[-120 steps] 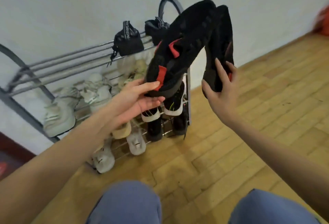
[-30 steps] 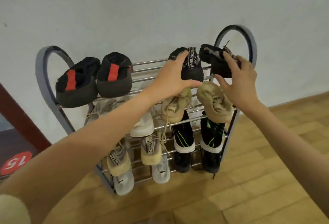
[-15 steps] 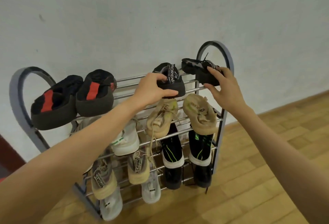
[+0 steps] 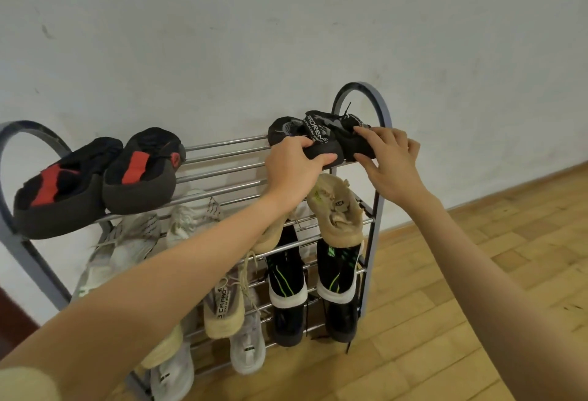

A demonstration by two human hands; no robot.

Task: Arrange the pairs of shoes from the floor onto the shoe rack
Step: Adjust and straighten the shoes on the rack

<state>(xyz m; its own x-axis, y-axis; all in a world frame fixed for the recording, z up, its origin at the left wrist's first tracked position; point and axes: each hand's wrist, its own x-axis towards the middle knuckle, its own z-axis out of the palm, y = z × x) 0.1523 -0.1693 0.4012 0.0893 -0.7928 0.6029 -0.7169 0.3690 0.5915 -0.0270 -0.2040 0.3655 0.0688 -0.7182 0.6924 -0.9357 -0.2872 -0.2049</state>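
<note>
Shoe rack (image 4: 222, 174): grey metal frame with arched ends, chrome rails in tiers, standing against a pale wall (image 4: 286, 34) on a wood-block floor (image 4: 477, 289).

Top tier, left end: pair of black shoes with red panels (image 4: 95, 181), heels toward the viewer, soles overhanging the front rail, left shoe close to the left arch.

Top tier, middle: bare rails between the two black pairs, the one open stretch on this tier.

Top tier, right end: pair of black lettered shoes (image 4: 321, 136), side by side and touching, the right one just beside the right arch.

Left hand (image 4: 292, 168): grip curled over the heel of the left lettered shoe, thumb under its edge, fingers on top.

Right hand (image 4: 391, 165): fingers spread, fingertips (image 4: 362, 129) on top of the right lettered shoe, thumb at its lower edge; whether it truly clamps the shoe cannot be told.

Second tier: white knit shoes (image 4: 178, 222) at left; tan shoes (image 4: 337, 213) at right, one partly hidden by the left forearm.

Lower tiers: beige and white shoes (image 4: 222, 314) left of centre; black shoes with green stripes and white bands (image 4: 337, 283) at right, near the right upright.

Floor to the right of the rack: open boards.
</note>
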